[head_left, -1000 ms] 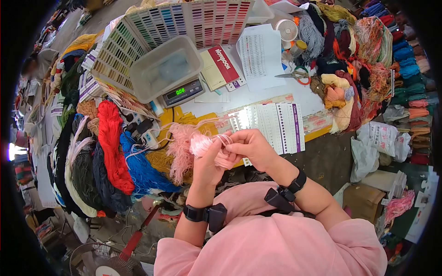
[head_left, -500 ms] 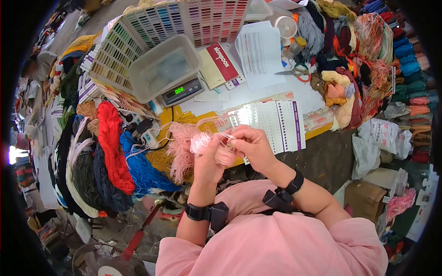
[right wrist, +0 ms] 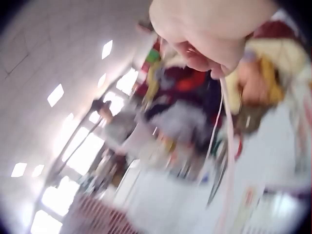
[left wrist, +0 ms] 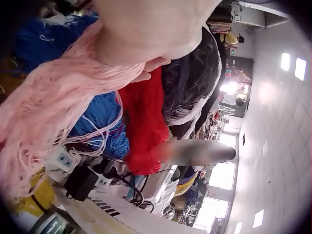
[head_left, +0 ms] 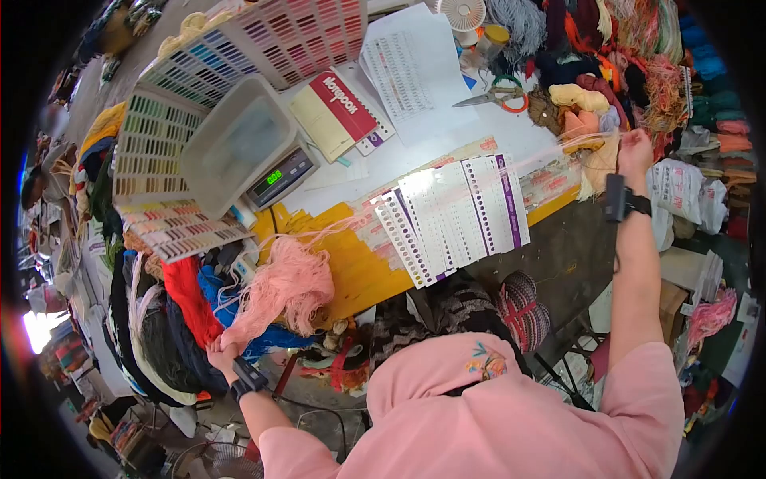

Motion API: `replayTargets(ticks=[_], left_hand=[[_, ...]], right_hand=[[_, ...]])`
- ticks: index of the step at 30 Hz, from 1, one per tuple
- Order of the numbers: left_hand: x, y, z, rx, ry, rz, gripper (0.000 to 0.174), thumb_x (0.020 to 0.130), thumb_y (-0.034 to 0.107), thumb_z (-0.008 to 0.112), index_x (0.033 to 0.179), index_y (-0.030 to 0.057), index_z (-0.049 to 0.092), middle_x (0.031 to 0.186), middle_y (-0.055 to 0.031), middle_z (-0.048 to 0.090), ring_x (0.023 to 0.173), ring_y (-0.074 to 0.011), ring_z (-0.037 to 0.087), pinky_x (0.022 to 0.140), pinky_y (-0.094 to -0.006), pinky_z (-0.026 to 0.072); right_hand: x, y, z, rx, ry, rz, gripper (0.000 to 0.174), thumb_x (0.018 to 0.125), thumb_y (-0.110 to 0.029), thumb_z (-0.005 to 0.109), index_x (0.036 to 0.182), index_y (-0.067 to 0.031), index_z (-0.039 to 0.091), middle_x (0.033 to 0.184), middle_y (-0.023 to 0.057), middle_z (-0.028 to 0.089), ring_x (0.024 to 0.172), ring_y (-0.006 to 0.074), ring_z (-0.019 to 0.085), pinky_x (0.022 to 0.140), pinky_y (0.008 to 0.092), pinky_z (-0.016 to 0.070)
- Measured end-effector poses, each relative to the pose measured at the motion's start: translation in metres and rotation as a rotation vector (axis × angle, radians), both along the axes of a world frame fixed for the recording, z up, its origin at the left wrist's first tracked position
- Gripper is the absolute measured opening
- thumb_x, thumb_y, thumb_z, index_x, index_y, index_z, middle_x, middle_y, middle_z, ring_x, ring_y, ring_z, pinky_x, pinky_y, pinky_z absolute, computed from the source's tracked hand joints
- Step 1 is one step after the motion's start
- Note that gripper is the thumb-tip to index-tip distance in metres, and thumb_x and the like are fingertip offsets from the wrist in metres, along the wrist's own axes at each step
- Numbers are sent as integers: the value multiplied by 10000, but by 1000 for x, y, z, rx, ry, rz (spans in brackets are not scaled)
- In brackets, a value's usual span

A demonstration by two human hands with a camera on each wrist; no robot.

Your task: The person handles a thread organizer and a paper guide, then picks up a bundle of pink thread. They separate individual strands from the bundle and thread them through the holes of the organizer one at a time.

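My left hand grips the lower end of a loose pale pink yarn skein, drawn down toward the lower left over the blue yarn. In the left wrist view the pink strands run up into the curled left fingers. Far to the right, my right hand pinches pink yarn strands stretched across the table from the skein. The right wrist view is blurred; pink strands hang from the curled right fingers.
Perforated sample cards lie below the stretched strands. Behind them are a scale under a plastic tub, a notebook, paper sheets and scissors. A colour chart stands at the back left; yarn bundles crowd the right.
Both hands were together over a pink yarn bundle at the table's front. They have since parted widely, left hand down left with the skein, right hand far right with strands stretched out.
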State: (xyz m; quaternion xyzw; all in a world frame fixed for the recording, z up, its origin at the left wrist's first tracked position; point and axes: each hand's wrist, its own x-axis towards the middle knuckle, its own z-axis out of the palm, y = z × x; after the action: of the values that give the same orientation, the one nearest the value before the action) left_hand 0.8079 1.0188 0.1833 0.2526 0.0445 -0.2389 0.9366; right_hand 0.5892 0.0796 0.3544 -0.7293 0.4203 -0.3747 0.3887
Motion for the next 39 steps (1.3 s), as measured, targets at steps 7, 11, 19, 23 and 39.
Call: replayTargets(ticks=[7, 11, 19, 23, 39], left_hand=[[-23, -350, 13, 682, 505, -278, 195, 819, 171, 505, 970, 53, 540, 865, -38, 544, 711, -136, 532, 591, -249, 455], [-28, -465, -10, 571, 472, -384, 201, 807, 159, 530, 953, 22, 537, 852, -43, 549, 713, -141, 545, 548, -237, 437], [-18, -535, -40, 1404, 17, -718, 128, 744, 77, 579, 797, -35, 545, 580, -80, 550, 438, -129, 504, 409, -235, 410], [-30, -517, -55, 1440, -102, -605, 152, 753, 91, 572, 672, -37, 564, 473, -89, 545, 380, -132, 510, 364, -251, 388], [-16, -486, -14, 399, 556, -389, 141, 798, 136, 534, 789, -4, 543, 572, -25, 516, 428, -64, 401, 358, -203, 282]], right_hand=[[98, 201, -149, 509, 211, 393, 98, 715, -90, 567, 744, -5, 608, 685, 38, 594, 653, 108, 536, 631, 257, 428], [125, 285, -212, 401, 242, 442, 101, 644, -102, 628, 681, -14, 592, 670, 105, 575, 612, 217, 552, 577, 297, 431], [120, 308, -240, -96, 243, 627, 220, 535, -11, 590, 737, -69, 524, 719, 71, 517, 721, 268, 481, 630, 382, 365], [117, 297, -239, -149, 222, 675, 286, 564, -39, 602, 840, -65, 530, 806, 96, 507, 777, 283, 470, 680, 375, 363], [118, 305, -238, -103, 165, 862, 322, 603, -34, 609, 921, -71, 569, 884, 110, 501, 809, 275, 483, 676, 356, 401]])
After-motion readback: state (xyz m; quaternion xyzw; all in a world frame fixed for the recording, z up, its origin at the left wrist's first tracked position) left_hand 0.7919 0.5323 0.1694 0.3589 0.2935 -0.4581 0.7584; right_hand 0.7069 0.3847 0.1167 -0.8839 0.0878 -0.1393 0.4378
